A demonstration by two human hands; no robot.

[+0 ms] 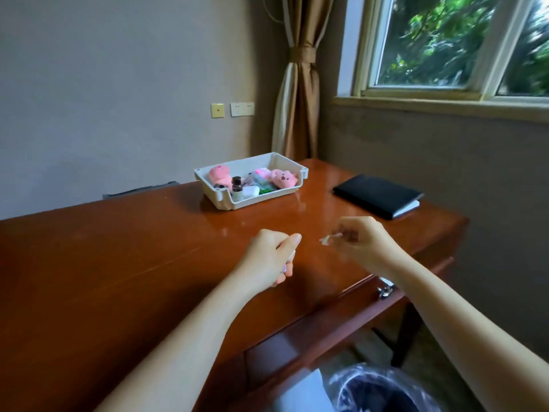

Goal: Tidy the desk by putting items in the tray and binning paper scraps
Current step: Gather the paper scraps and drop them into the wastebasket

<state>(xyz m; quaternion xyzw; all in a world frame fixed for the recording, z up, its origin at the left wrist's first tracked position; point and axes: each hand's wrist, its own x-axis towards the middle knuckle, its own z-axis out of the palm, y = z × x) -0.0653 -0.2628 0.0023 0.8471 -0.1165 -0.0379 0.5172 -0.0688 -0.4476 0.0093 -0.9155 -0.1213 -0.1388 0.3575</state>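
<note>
Head view: 2 bare forearms reach from the lower edge over the desk point(118, 263). The left hand point(271, 258) is curled into a loose fist with the thumb laid forward along the top. Pale slivers point(290, 257) peek from the gap under the thumb; what they are is unclear. The right hand point(361, 239), wrist bent and slightly blurred, pinches a small white paper scrap point(326, 239) at its fingertips, holding it over the desk between the 2 hands.

The desk is glossy reddish-brown wood with a drawer front and a metal pull point(384, 291). Toward its far edge stands the tray point(261, 200), white moulded plastic, rectangular with a low front wall. It holds 2 pink plush toys point(283, 177), a small dark bottle point(236, 184) and other small items. A black notebook point(375, 194) lies flat to the right, well apart from the tray. Below the desk's near edge sits a dark bin point(383, 391) lined with crinkled clear plastic.
</note>
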